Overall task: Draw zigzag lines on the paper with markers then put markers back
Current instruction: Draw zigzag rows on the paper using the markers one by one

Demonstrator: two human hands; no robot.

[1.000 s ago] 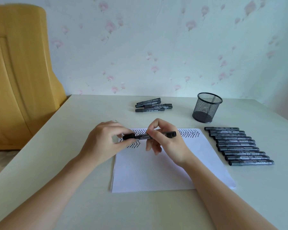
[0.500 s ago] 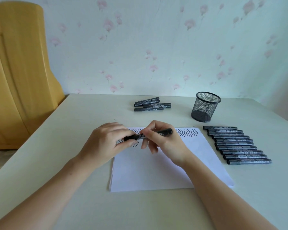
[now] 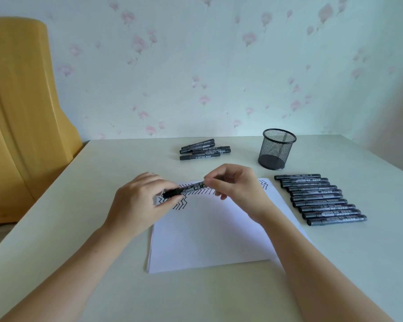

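Tabletop paper's (image 3: 209, 233) zigzags partly hidden by both hands: left (image 3: 137, 203), right (image 3: 240, 191), pinching one blurred marker (image 3: 186, 188).

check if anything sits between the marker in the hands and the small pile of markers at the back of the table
Nothing visible does. The black marker, held by the left hand and right hand over the white paper, has only bare cream table between it and the back pile of markers.

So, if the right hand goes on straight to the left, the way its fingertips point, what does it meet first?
Most likely the left hand. The right hand pinches one end of the marker, whose other end the left hand grips. Nothing else shows between them, though depth is hard to judge here.
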